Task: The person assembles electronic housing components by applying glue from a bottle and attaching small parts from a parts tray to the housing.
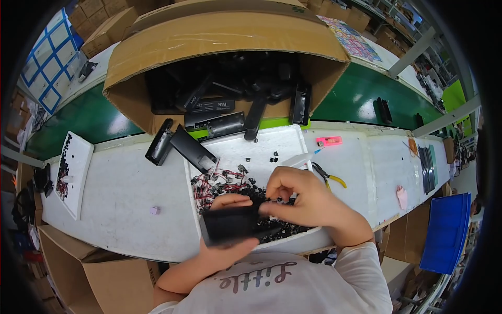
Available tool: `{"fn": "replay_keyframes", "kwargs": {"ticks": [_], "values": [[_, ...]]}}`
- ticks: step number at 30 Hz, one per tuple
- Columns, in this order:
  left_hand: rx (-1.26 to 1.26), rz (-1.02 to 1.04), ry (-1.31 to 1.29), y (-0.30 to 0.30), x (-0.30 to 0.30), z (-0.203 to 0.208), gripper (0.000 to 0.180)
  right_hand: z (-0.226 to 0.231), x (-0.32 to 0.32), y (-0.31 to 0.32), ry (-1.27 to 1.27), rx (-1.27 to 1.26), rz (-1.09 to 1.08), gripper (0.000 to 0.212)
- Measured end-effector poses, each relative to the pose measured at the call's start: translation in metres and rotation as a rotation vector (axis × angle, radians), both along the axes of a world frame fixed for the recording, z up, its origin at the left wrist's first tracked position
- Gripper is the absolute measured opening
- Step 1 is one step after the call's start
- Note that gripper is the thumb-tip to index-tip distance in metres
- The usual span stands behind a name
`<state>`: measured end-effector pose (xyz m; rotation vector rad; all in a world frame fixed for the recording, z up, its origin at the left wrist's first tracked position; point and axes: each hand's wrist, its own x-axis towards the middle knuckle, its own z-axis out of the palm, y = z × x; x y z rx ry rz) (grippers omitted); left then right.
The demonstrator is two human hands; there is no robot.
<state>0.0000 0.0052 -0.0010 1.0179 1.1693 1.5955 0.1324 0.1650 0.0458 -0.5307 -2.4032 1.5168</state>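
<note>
Low in the centre of the frame, the left hand (230, 246) grips a flat black plastic housing (230, 224) from below, with the thumb lying along its upper edge and the palm under its lower side. The right hand (300, 196) sits just to the right of it, fingers curled tight, with the fingertips (267, 206) pinched at the housing's right edge; whatever small piece they may hold is too small to make out. Both hands hover over the near end of a white tray (285, 138), which lies on the white desk (125, 188) in the middle of the frame. The tray holds a heap of small black parts (282, 227) beneath the hands and a tangle of red-wired components (219, 180) toward its left side.

In the upper centre, a large cardboard box (219, 36) lies tipped on its side, its open mouth facing the tray and filled with more black housings (219, 104); two of them (178, 144) lie on the desk just in front of it. At the left of the frame a smaller white tray (78, 172) carries a strip of black bits. To the right of the main tray lie yellow-handled pliers (329, 178), and above them a pink marker (329, 141). Blue sheets (447, 230) lean at the lower right edge.
</note>
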Motion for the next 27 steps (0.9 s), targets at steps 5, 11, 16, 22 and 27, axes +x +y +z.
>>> {"fn": "replay_keyframes", "kwargs": {"ticks": [5, 11, 16, 22, 27], "values": [[-0.069, -0.004, -0.577, -0.005, -0.004, -0.016, 0.044, 0.005, 0.017, 0.036, -0.281, 0.556, -0.304, 0.016], [-0.085, -0.002, -0.661, -0.004, -0.002, -0.016, 0.047, -0.033, 0.026, 0.053, -0.537, 0.88, -0.223, 0.024], [-0.004, -0.019, -0.637, -0.004, -0.003, -0.016, 0.058, -0.016, 0.011, 0.047, -0.515, 0.881, -0.287, 0.019], [-0.01, -0.034, -0.684, -0.003, -0.002, -0.01, 0.062, 0.004, 0.018, 0.012, 0.325, -0.128, -0.11, 0.024], [-0.019, -0.047, -0.629, -0.005, 0.0, -0.009, 0.064, -0.005, 0.011, 0.003, 0.517, 0.265, 0.118, 0.031]]}}
